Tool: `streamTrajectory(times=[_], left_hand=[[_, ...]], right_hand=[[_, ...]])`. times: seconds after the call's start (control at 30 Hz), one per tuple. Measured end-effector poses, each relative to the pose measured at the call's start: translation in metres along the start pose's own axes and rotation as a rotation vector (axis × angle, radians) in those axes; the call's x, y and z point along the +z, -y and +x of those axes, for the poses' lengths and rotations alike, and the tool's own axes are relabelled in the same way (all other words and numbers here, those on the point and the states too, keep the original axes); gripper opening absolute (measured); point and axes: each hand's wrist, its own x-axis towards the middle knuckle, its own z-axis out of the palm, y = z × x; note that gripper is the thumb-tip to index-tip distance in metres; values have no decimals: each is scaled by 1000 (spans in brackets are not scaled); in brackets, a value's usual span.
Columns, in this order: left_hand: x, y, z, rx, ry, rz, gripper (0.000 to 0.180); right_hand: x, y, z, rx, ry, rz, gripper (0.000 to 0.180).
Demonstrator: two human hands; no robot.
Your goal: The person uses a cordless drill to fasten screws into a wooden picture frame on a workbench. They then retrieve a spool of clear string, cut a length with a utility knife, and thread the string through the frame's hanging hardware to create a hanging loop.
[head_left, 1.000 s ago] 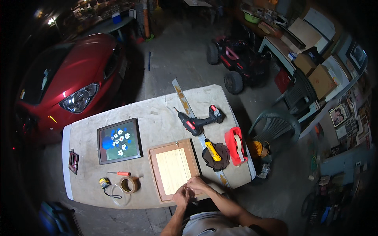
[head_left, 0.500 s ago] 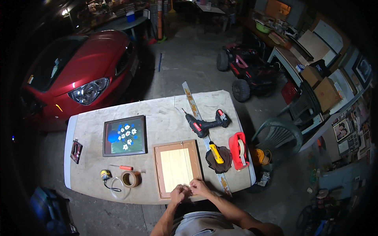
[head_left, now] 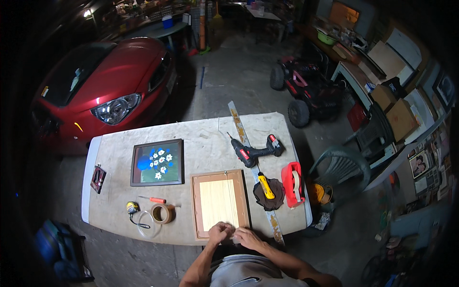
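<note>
A wooden picture frame (head_left: 195,205) lies face down near the table's front edge, with a pale wood panel (head_left: 217,201) in its back. Small metal hardware (head_left: 226,173) shows at its far edge. Over the frame's near edge, my left hand (head_left: 220,232) is closed in a pinch. Close beside it, my right hand (head_left: 247,237) also has its fingers pressed together. Whatever sits between the fingertips is too small to make out. Right of the frame, a yellow utility knife (head_left: 266,186) rests on a dark brown cloth (head_left: 276,203).
A flower painting (head_left: 158,163), tape measure (head_left: 132,207), screwdriver (head_left: 155,200), brown tape roll (head_left: 163,214) and clear tubing loop (head_left: 142,228) lie left. A cordless drill (head_left: 253,152), rusty metal straightedge (head_left: 235,119) and red tape dispenser (head_left: 288,184) lie right. A red car (head_left: 119,71) stands beyond.
The view has shifted slightly, so everything sits a little further right. My hands stay at the frame's near edge, with the right hand slightly lower and its fingers more curled.
</note>
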Motion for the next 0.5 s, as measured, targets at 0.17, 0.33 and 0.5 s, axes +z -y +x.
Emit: streamTrajectory(times=[0.17, 0.33, 0.5], left_hand=[[3, -19, -14, 253, -114, 61, 15], [2, -12, -26, 582, -140, 322, 14], [6, -8, -29, 603, -165, 380, 17]], right_hand=[[-14, 12, -27, 62, 22, 206, 21], [-13, 4, -32, 262, -152, 705, 26], [-8, -13, -16, 336, -238, 895, 23]])
